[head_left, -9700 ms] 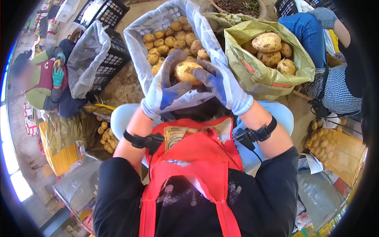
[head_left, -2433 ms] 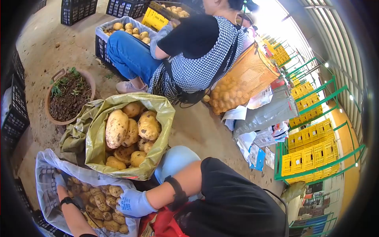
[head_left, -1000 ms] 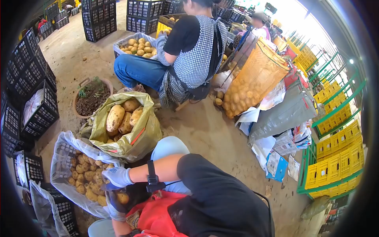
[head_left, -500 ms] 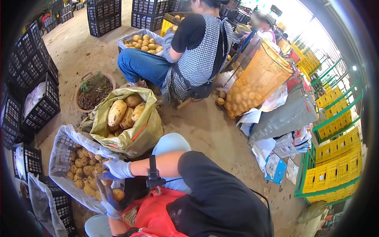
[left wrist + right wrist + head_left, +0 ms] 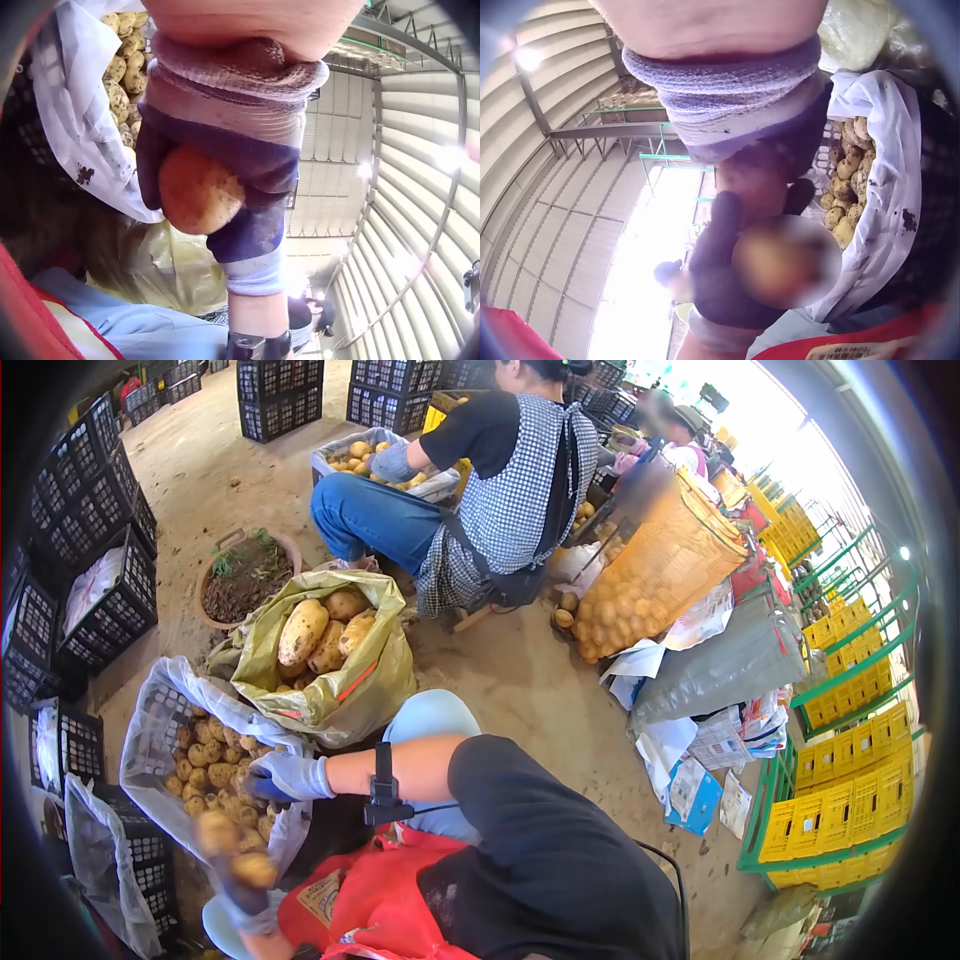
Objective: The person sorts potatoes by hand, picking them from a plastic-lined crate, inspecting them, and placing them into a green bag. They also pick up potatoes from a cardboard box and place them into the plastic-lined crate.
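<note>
Both hands wear pale gloves with dark blue palms. At the lower left of the head view, my left hand [image 5: 240, 900] grips a potato [image 5: 254, 870], and a motion-blurred second potato [image 5: 216, 835] is right beside it. The left wrist view shows a round potato [image 5: 201, 191] against the dark palm. My right hand [image 5: 288, 776], fingers curled, is over the near rim of a liner-covered crate [image 5: 145, 710] of potatoes. In the right wrist view a brownish potato [image 5: 754, 184] shows under the right palm, close to the left hand [image 5: 720, 277].
A green-yellow sack [image 5: 345, 705] of large potatoes stands against the crate. A soil-filled pot [image 5: 290, 550] and a seated person [image 5: 520, 490] are beyond. Black crates [image 5: 110, 600] stack at left; an orange mesh sack [image 5: 640, 590] and yellow crates [image 5: 840, 820] stand right.
My view has swung to the right since the earliest frame, when both hands held one large potato. Over the last half second my left hand has drawn down and left from the right hand with potato.
</note>
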`<act>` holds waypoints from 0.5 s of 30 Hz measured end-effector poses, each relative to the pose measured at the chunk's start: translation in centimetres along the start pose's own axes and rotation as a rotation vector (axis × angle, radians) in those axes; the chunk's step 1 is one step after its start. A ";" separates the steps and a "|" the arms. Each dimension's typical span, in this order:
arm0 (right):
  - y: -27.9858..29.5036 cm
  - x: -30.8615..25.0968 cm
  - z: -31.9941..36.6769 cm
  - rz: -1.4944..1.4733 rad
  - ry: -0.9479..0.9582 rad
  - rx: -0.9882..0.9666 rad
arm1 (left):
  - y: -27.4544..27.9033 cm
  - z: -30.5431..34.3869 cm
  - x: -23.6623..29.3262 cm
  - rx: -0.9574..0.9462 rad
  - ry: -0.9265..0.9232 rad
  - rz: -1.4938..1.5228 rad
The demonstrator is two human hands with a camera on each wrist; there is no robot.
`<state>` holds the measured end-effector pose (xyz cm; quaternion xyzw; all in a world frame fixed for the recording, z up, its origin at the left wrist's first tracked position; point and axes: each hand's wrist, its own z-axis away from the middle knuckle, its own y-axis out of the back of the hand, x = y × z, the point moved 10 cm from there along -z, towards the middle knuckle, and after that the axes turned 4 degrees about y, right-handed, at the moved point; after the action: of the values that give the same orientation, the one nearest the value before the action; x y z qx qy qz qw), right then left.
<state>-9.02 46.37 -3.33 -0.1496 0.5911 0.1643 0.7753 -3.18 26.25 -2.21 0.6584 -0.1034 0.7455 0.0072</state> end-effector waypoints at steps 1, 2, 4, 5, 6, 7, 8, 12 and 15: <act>0.5 1.5 -0.8 0.153 0.073 0.000 | 3.8 0.7 1.1 0.119 -0.092 -0.107; 0.7 3.5 -1.7 0.303 0.146 -0.005 | 7.6 1.9 2.5 0.243 -0.179 -0.246; -0.1 3.2 -0.4 0.638 0.167 -0.090 | 15.4 5.7 3.5 0.488 -0.227 -0.445; -0.6 5.5 -1.2 0.844 0.119 -0.159 | 19.0 8.3 2.7 0.605 -0.189 -0.507; -1.2 4.0 0.0 0.920 0.151 -0.238 | 22.7 11.6 1.3 0.717 -0.120 -0.556; -2.0 4.6 0.1 1.008 0.205 -0.294 | 25.8 15.7 -0.5 0.826 -0.039 -0.613; -2.6 8.4 -1.6 0.980 0.307 -0.295 | 28.0 20.1 -2.4 0.904 0.048 -0.682; -2.5 6.4 0.2 0.688 0.081 -0.369 | 29.0 35.6 -10.8 0.919 0.385 -1.069; -1.9 5.5 -0.3 0.644 0.140 -0.299 | 27.5 39.6 -12.5 1.043 0.782 -1.135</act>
<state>-7.11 45.01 -8.65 -0.0784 0.6290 0.4741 0.6111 33.27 -5.59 -14.01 0.2260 0.6064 0.7543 0.1104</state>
